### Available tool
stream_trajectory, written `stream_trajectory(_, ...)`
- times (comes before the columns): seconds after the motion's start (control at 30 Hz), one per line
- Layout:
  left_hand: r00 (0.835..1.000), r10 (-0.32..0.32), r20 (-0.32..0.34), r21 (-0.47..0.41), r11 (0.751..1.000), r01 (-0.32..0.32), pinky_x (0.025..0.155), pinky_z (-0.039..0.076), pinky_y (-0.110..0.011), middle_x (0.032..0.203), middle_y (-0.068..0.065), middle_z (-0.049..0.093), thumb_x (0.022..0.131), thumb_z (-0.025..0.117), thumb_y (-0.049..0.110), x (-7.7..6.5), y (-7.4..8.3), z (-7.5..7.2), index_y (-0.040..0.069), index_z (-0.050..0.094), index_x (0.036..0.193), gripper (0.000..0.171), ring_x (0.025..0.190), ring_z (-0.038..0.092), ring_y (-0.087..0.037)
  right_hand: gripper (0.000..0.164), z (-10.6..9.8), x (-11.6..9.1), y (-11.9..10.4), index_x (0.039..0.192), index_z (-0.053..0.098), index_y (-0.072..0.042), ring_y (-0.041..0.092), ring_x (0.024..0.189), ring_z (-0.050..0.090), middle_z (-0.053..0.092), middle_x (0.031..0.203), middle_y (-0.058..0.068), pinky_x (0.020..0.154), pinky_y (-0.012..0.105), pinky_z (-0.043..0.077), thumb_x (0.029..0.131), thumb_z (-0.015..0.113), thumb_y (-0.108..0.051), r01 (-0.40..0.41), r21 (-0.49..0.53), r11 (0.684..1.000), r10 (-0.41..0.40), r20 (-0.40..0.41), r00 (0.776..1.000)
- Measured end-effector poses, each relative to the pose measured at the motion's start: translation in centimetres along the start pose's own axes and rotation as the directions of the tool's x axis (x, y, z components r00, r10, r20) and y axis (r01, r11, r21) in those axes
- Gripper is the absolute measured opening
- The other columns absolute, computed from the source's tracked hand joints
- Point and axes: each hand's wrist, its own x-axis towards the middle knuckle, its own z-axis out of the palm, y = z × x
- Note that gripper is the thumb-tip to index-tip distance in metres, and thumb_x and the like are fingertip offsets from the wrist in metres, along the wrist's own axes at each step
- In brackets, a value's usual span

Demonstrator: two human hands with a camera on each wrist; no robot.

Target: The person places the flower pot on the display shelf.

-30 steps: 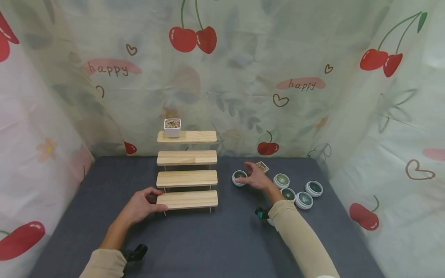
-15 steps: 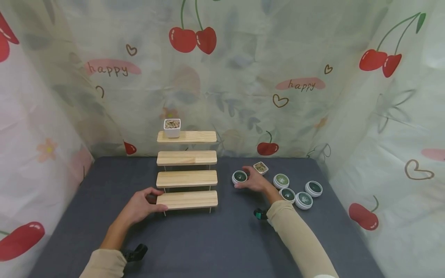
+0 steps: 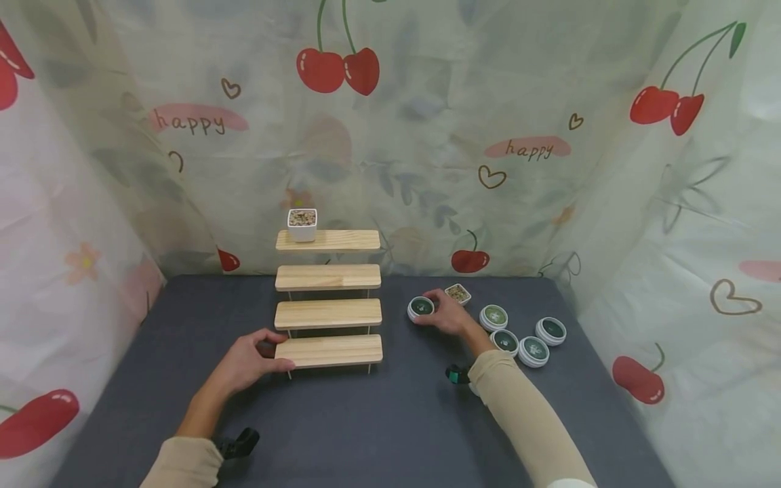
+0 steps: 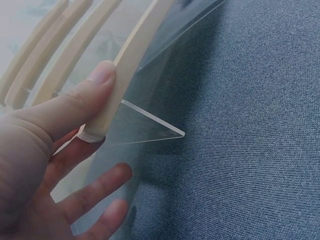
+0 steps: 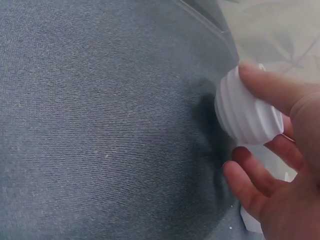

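"What's up so far, left to right?"
"My left hand [image 3: 247, 359] pinches the end of the four-tier pale wooden rack's bottom board [image 3: 332, 350]; one square white pot with speckled filling [image 3: 302, 226] stands on top."
"And left?"
"My right hand [image 3: 450, 316] grips a ribbed round white pot [image 3: 420, 308], just right of the rack. Beyond, another square white pot [image 3: 457, 294] and four round green-topped white pots [image 3: 493, 318] sit on the dark blue-grey tabletop [image 3: 378, 434]. Early days, I'd judge."

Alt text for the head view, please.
A person's right hand grips a round white pot while the left hand holds the left end of the lowest shelf of a four-tier wooden stand. A square white pot sits left on the top shelf; more pots stand on the dark table to the right.
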Motion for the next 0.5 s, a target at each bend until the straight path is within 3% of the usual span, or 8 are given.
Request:
stream_trajectory(0.33,1.0,-0.001,0.004,-0.016,1.0,0.001,0.074,0.052,-0.03,0.111,-0.016,0.074,0.073,0.093,0.035,-0.2,0.3,0.0,0.004,0.066,0.124,0.065,0.094,0.069,-0.019,0.064,-1.7,-0.4,-2.1,0.136,0.053,-0.007,0.022,0.096,0.06,0.063,0.122,0.013,0.079,0.031,0.048,0.085,0.082,-0.033,0.033,0.096,0.995,-0.024,-0.096,0.995)
stream_trajectory(0.5,1.0,-0.007,-0.002,-0.017,1.0,0.007,0.074,0.052,-0.03,0.11,-0.015,0.074,0.073,0.093,0.035,-0.1,0.2,0.1,0.005,0.066,0.124,0.065,0.093,0.069,-0.019,0.063,-3.1,-0.6,-4.3,0.137,0.051,-0.008,0.022,0.097,0.062,0.062,0.126,0.013,0.078,0.028,0.048,0.087,0.081,-0.032,0.097,0.186,0.978,-0.072,-0.137,0.988)
